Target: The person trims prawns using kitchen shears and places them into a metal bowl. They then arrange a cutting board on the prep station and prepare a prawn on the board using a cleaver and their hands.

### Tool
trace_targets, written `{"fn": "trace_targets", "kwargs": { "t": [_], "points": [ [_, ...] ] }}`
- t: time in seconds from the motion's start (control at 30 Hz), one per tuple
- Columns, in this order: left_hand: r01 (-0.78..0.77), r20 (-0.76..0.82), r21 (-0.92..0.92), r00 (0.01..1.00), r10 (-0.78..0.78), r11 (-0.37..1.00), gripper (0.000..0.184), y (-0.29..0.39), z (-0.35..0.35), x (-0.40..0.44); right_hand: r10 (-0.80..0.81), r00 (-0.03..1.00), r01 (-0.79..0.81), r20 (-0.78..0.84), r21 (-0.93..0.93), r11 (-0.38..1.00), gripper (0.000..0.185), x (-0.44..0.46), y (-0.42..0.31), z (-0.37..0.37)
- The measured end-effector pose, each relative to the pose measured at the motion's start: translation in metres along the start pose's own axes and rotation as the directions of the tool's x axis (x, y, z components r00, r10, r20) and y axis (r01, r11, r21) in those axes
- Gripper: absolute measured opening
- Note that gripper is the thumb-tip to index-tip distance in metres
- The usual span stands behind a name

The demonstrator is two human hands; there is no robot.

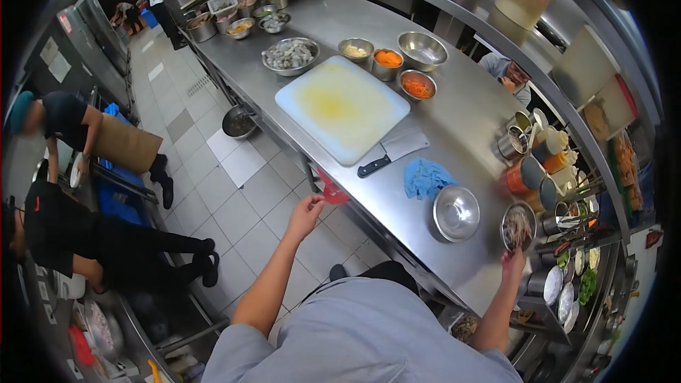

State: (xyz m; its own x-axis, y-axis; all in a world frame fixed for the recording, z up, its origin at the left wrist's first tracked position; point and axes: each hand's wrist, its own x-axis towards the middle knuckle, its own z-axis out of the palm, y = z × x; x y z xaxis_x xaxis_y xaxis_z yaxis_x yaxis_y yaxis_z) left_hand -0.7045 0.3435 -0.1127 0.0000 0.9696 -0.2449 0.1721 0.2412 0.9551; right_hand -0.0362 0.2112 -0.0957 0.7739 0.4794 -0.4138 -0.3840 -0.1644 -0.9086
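My right hand (513, 262) grips the near rim of a metal bowl (518, 225) holding pinkish-brown strips, at the right part of the steel table (454, 269). Left of that bowl sits an empty shiny metal bowl (456, 213), with a crumpled blue cloth (428, 178) beside it. Over the floor, off the table's front edge, my left hand (306, 215) is raised with its fingers pinched together; whether something small is between them is hidden. A cleaver (404, 145) lies beside a white cutting board (340, 108) with a yellow stain.
Behind the board stand bowls of grey shrimp (289, 55), orange food (387, 59) and shredded carrot (418, 86). Sauce containers (521, 174) and a shelf line the right. Two people (78, 234) are at the left; another person (507, 74) is beyond the table.
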Motion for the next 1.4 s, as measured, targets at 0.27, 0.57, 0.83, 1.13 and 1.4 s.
{"fn": "trace_targets", "kwargs": {
  "t": [0.27,0.57,0.83,1.13,1.4],
  "points": [
    [-0.404,0.038,0.433,0.902,0.431,0.806,0.035,0.057,-0.01,0.05,-0.061,0.868,0.19,0.493,-0.216,0.958,0.02,-0.082,-0.045,0.226],
    [-0.53,0.382,0.746,0.837,0.393,0.403,0.053,0.087,0.034,0.182,0.087,0.739,0.217,0.668,-0.358,0.908,0.023,-0.108,0.014,0.459],
    [-0.653,0.672,0.708,0.74,0.031,0.269,0.023,0.132,-0.002,0.211,0.174,0.691,0.108,0.701,-0.339,0.935,0.026,-0.098,0.042,0.546],
    [-0.475,0.444,0.538,0.862,0.245,0.696,0.02,0.101,-0.078,0.202,0.291,0.601,0.057,0.744,-0.402,0.914,0.026,-0.148,0.082,0.51],
    [-0.592,0.406,0.65,0.801,0.441,0.476,0.04,0.068,-0.034,0.213,0.036,0.609,0.712,0.792,-0.566,0.415,0.035,-0.205,0.094,0.457]
  ]
}}
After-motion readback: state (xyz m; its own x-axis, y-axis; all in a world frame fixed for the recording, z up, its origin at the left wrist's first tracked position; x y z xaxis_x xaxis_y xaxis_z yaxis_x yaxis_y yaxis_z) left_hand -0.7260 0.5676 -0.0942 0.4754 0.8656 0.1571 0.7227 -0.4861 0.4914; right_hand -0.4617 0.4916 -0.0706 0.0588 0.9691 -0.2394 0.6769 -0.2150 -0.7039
